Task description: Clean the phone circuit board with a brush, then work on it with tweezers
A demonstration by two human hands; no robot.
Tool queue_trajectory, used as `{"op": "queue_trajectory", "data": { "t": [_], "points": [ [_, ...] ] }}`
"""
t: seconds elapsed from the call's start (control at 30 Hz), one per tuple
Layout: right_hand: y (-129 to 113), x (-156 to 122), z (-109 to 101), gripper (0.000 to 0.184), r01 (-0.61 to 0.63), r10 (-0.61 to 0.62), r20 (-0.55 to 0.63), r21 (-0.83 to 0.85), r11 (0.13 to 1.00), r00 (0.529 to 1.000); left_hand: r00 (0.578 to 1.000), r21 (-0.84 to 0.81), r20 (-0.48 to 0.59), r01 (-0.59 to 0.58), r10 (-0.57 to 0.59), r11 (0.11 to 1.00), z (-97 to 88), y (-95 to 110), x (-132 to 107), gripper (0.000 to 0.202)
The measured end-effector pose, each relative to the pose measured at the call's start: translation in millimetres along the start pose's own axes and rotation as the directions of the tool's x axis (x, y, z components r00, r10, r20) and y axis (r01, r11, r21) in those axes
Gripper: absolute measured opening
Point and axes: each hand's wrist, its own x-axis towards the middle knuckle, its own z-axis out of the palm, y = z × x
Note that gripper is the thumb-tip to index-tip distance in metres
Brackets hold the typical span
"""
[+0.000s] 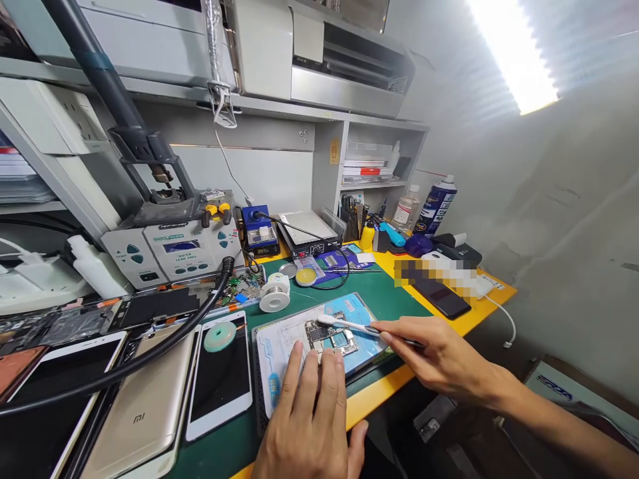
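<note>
A phone circuit board [332,338] lies on a blue and white printed mat [364,313] on the bench. My left hand [309,412] rests flat with fingers stretched out, the fingertips at the board's near edge. From the right, my right hand [429,346] pinches a cotton swab [344,323] between thumb and fingers. The swab's white head is over the board's upper left part, touching or just above it. A dark thin end shows beyond my fingers; I cannot tell whether it is part of the swab or a separate tool.
Left of the mat lie a white phone [219,379] and a gold phone [144,406], crossed by a black hose [164,352]. A solder spool [274,293] and a yellow tin [306,276] stand behind. A rework station [174,249] is at back left, a dark phone [444,296] at right.
</note>
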Motion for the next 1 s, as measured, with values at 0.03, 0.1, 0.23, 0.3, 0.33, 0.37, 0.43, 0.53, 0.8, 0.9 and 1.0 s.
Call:
{"op": "queue_trajectory", "data": {
  "t": [0.03, 0.1, 0.23, 0.3, 0.33, 0.37, 0.43, 0.53, 0.8, 0.9, 1.0],
  "points": [
    [1.0, -2.6, -0.3, 0.030, 0.052, -0.052, 0.010, -0.020, 0.998, 0.999, 1.000, 0.000, 0.001, -0.005, 0.005, 1.000, 0.3, -0.1, -0.1, 0.050],
    [0.5, -7.4, -4.7, 0.031, 0.129, -0.127, 0.034, -0.060, 0.990, 0.991, 1.000, 0.001, -0.006, -0.020, 0.020, 1.000, 0.9, -1.6, -0.4, 0.051],
    [-4.1, -5.1, -10.7, 0.028, 0.054, -0.053, 0.043, -0.017, 0.998, 0.998, 0.998, 0.002, 0.002, -0.058, 0.058, 0.998, 0.6, -6.5, -1.7, 0.053],
    [-4.2, -0.2, -6.8, 0.028, 0.005, -0.006, 0.008, 0.029, 1.000, 1.000, 0.999, -0.005, 0.020, -0.050, 0.050, 0.999, -0.4, -7.9, -2.7, 0.054],
    [-3.7, 1.6, -4.1, 0.028, 0.016, -0.016, -0.003, 0.038, 0.999, 1.000, 0.999, -0.007, 0.027, -0.040, 0.040, 0.999, -1.0, -8.2, -3.1, 0.054],
    [-3.3, 2.6, -1.9, 0.029, 0.044, -0.044, 0.004, 0.038, 0.998, 0.999, 0.999, -0.007, 0.036, -0.035, 0.035, 0.999, -1.5, -8.3, -3.5, 0.054],
    [-3.5, 2.0, -0.5, 0.029, 0.089, -0.091, 0.058, 0.036, 0.995, 0.994, 0.998, -0.001, 0.048, -0.032, 0.032, 0.999, -1.9, -8.1, -3.9, 0.054],
    [-5.1, 1.1, -4.5, 0.028, 0.063, -0.069, 0.130, 0.050, 0.997, 0.989, 0.998, 0.002, 0.032, -0.048, 0.047, 0.999, -0.8, -7.7, -3.1, 0.053],
    [-3.1, 12.5, -2.1, 0.031, 0.109, -0.112, 0.096, 0.040, 0.993, 0.989, 1.000, -0.007, -0.010, 0.007, -0.007, 1.000, -1.4, -1.0, 2.7, 0.049],
    [-7.9, 12.8, -9.5, 0.029, 0.087, -0.099, 0.195, 0.067, 0.994, 0.976, 1.000, -0.010, -0.012, -0.004, 0.004, 1.000, -2.2, 0.0, 2.7, 0.050],
    [-11.0, 18.2, -12.0, 0.029, 0.050, -0.058, 0.173, 0.051, 0.997, 0.983, 1.000, 0.000, -0.021, -0.010, 0.010, 1.000, -1.5, -0.5, 1.5, 0.048]
  ]
}}
